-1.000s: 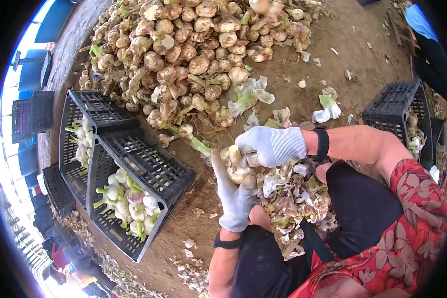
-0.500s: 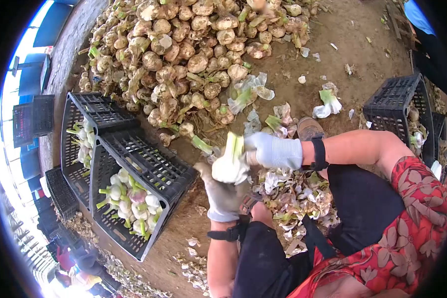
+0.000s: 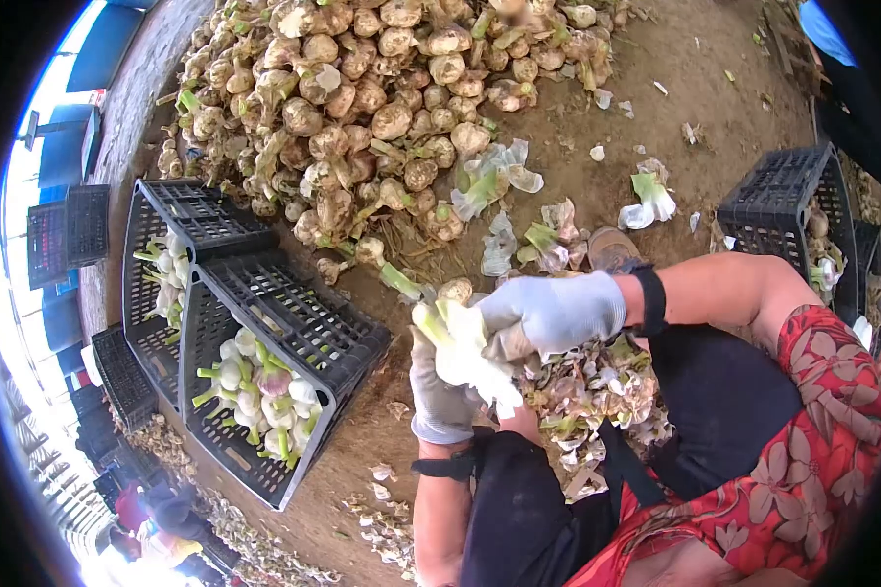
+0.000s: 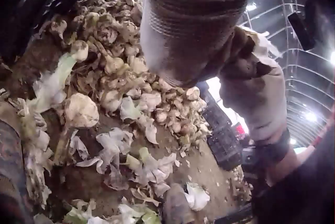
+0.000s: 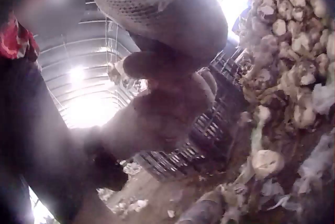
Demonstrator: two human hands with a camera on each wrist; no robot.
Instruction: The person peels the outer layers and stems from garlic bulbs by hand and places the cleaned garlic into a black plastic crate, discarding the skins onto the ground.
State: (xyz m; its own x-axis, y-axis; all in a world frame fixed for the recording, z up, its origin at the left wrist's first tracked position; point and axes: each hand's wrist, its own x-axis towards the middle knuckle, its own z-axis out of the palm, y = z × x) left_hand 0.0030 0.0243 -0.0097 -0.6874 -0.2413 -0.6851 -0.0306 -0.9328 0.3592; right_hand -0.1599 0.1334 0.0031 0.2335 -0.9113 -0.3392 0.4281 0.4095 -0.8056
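In the head view, a white garlic bulb with a pale green stem (image 3: 460, 354) lies between two gloved hands, its stem tilted to the upper left. The left hand (image 3: 440, 396) grips it from below and the left. From the right, the right hand (image 3: 556, 315) pinches its side, where white skin hangs down. Behind the stem a small brownish round end (image 3: 455, 291) shows. In the left wrist view the left hand (image 4: 193, 25) covers most of the bulb; in the right wrist view the right hand (image 5: 162, 19) does so.
A large heap of unpeeled garlic (image 3: 362, 108) lies ahead. Black crates (image 3: 299, 318) with white bulbs (image 3: 264, 396) stand at the left, another crate (image 3: 775, 207) at the right. Peeled skins (image 3: 597, 391) are piled near the legs; a shoe (image 3: 612, 249) is beyond the right hand.
The brownish bulb in the hands now shows white. Since half a second ago its stem has tipped leftward, the right hand has closed in on its side, and loose skin hangs down.
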